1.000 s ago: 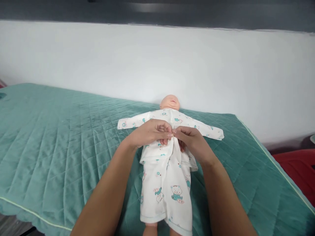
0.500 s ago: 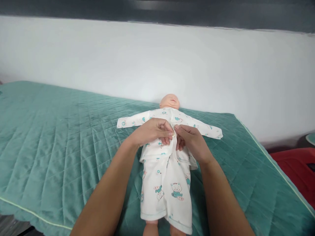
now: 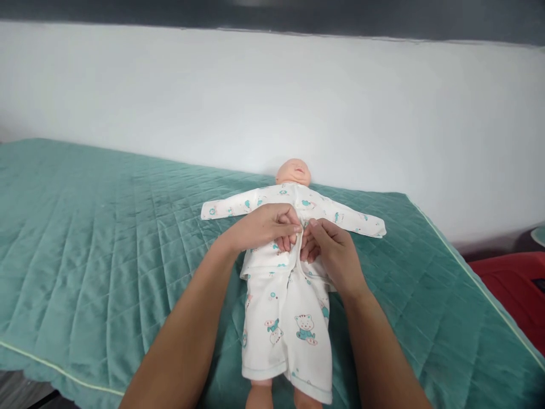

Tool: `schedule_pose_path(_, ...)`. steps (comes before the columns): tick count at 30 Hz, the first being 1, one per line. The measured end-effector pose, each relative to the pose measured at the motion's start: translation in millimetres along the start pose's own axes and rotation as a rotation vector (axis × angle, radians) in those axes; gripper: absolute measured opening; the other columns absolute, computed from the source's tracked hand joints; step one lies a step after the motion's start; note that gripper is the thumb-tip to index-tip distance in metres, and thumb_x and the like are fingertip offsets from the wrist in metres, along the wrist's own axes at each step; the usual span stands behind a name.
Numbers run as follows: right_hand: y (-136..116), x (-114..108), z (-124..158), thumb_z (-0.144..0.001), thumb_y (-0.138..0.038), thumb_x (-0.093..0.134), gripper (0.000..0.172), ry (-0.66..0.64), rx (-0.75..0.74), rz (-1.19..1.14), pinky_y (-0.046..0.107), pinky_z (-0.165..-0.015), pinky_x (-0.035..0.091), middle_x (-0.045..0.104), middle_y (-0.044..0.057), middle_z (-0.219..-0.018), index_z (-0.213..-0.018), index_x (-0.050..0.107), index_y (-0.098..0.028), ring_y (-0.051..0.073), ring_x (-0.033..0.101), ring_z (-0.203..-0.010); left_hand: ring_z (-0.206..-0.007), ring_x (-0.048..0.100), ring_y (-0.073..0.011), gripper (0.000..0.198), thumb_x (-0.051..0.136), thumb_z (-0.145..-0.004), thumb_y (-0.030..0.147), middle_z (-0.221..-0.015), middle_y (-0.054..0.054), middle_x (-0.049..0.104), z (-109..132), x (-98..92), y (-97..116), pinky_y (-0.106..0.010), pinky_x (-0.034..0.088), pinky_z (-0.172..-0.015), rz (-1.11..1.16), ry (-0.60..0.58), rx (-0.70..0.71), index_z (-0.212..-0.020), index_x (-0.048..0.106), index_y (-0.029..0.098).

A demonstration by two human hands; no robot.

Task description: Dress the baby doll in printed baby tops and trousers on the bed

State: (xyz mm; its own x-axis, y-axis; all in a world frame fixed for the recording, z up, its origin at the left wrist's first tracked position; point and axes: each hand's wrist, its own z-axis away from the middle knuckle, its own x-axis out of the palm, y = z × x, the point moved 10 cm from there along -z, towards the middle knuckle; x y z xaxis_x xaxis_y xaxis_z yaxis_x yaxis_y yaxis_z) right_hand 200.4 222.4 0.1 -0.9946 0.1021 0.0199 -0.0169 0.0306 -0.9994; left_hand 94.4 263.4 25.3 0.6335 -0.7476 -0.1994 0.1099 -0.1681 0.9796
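Shirt (image 3: 289, 196): one, white, printed; worn by the doll at the centre of the quilt. Sleeves spread towards 9 and 3 o'clock. Front edge (image 3: 300, 244) lifted at the middle, between the hands; hem lying at the waist of the pants.

Left hand (image 3: 272, 227): at 9 o'clock of that edge, thumb and finger pinching it.

Right hand (image 3: 332, 241): at 3 o'clock of the edge, close beside it; thumb and forefinger near together, other fingers curled. Whether cloth lies between them cannot be told.

Doll (image 3: 293, 171): on its back, head at 12 o'clock, feet out of view at 6.

Pants (image 3: 285, 326): white, printed, at 6 o'clock of the shirt; bare legs below.

Quilt (image 3: 128, 250): green, stitched, beneath all.

Wall (image 3: 255, 102): white, at 12 o'clock. Red item (image 3: 511, 278): towards 4 o'clock, beyond the quilt.

Risks, as judged: the edge may slip from the left hand, the pinch being narrow and the cloth thin; the two fronts may sit unevenly if one is pulled harder; the doll may slide, neither hand visibly bracing it.
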Motion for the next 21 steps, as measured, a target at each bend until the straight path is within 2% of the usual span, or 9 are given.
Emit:
schedule_pose_path(4, -1.2, 1.3, -1.2, -0.093, -0.050, 0.059, 0.040, -0.009, -0.019, 0.021, 0.020, -0.045, 0.043, 0.063, 0.000, -0.055, -0.069, 0.060, -0.019, 0.011, 0.059, -0.045, -0.062, 0.065, -0.0119, 0.025, 0.064, -0.090, 0.041, -0.067, 0.000, 0.066, 0.6, 2.2, 1.1, -0.022, 0.052, -0.057, -0.031, 0.021, -0.027, -0.087, 0.054, 0.019)
schedule_pose_path(8, -1.4, 0.9, -1.7, -0.094, -0.048, 0.059, 0.040, -0.005, -0.025, 0.029, 0.019, -0.045, 0.044, 0.064, 0.000, -0.055, -0.067, 0.059, -0.019, 0.010, 0.059, -0.045, -0.058, 0.063, -0.0113, 0.029, 0.072, -0.084, 0.040, -0.065, 0.003, 0.063, -0.3, 2.4, 0.6, -0.021, 0.049, -0.054, -0.042, 0.072, -0.053, -0.089, 0.052, 0.020)
schedule_pose_path(11, -1.4, 1.2, -1.8, -0.094, -0.049, 0.059, 0.039, -0.005, -0.024, 0.026, 0.019, -0.045, 0.043, 0.064, 0.000, -0.056, -0.068, 0.059, -0.019, 0.010, 0.059, -0.045, -0.058, 0.063, -0.0110, 0.025, 0.069, -0.086, 0.038, -0.066, 0.004, 0.062, -1.4, 1.9, -0.5, -0.020, 0.049, -0.053, -0.036, 0.081, -0.042, -0.093, 0.052, 0.020)
schedule_pose_path(15, 0.2, -0.2, -2.5, -0.093, -0.049, 0.060, 0.037, 0.011, -0.005, -0.013, 0.019, -0.043, 0.043, 0.065, 0.000, -0.058, -0.071, 0.059, -0.019, 0.010, 0.059, -0.045, -0.059, 0.063, -0.0101, 0.015, 0.059, -0.092, 0.031, -0.068, 0.004, 0.062, -1.6, 3.1, -1.9, -0.020, 0.050, -0.056, 0.012, 0.033, -0.010, -0.101, 0.053, 0.020)
schedule_pose_path(21, 3.0, -5.7, -2.7, -0.090, -0.049, 0.064, 0.036, 0.046, 0.021, -0.063, 0.019, -0.042, 0.043, 0.067, 0.001, -0.061, -0.072, 0.060, -0.018, 0.011, 0.060, -0.045, -0.063, 0.066, -0.0097, 0.014, 0.062, -0.088, 0.022, -0.083, 0.002, 0.062, 1.0, -1.3, -1.1, -0.023, 0.056, -0.061, 0.033, 0.072, -0.021, -0.101, 0.057, 0.019)
